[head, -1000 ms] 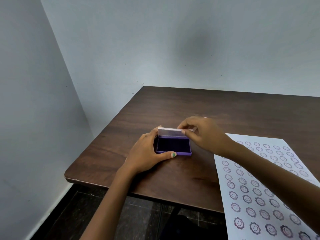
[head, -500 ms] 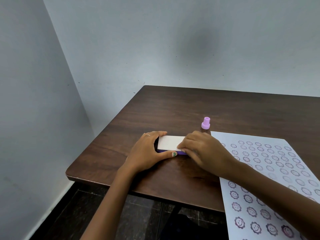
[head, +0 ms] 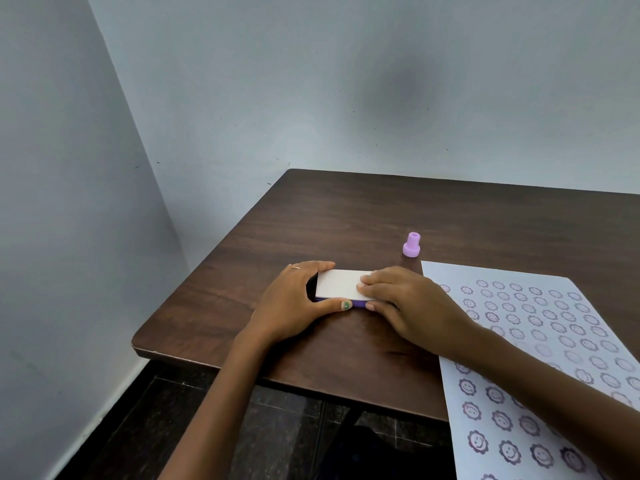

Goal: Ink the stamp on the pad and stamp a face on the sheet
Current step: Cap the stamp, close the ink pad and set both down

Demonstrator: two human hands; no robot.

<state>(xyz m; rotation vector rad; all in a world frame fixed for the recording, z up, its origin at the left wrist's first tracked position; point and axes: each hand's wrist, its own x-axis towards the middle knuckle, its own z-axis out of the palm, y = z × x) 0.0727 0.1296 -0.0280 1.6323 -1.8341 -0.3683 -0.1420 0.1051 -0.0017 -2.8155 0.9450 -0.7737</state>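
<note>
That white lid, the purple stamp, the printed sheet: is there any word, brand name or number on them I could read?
None: no letters or numbers show anywhere.
Ink pad lid: plain white, no label visible.
Stamp: plain purple, no marking visible.
Sheet: only rows of stamped smiley faces in scalloped rings, no text.
Left hand and right hand cover part of the pad, so any label there is hidden.

I see bare surface (head: 346,216) all behind the ink pad (head: 341,285); both hands flank it, and only the stamp (head: 411,244) stands behind its right end, beside the sheet (head: 554,341).
</note>
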